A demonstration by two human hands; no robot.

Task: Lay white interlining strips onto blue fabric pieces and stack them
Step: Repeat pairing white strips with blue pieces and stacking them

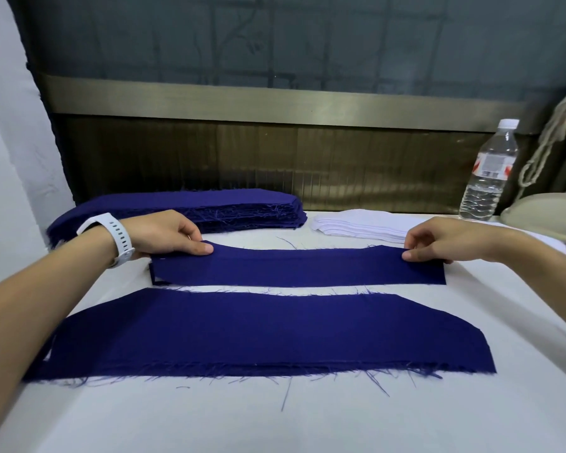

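A long blue fabric piece (294, 268) lies across the middle of the white table. My left hand (167, 233), with a white watch on its wrist, pinches the piece's left end. At the right end, my right hand (438, 241) pinches the top corner. A second, wider blue fabric piece (258, 335) lies flat nearer to me, with frayed threads along its near edge. At the back left sits a thick stack of blue pieces (209, 207). The pile of white interlining strips (360, 225) rests at the back right, just behind my right hand.
A clear plastic water bottle (489, 174) stands at the table's back right. A beige rounded object (543, 210) and a hanging rope (546, 142) are at the far right. A dark panelled wall (275, 158) closes off the table's far edge.
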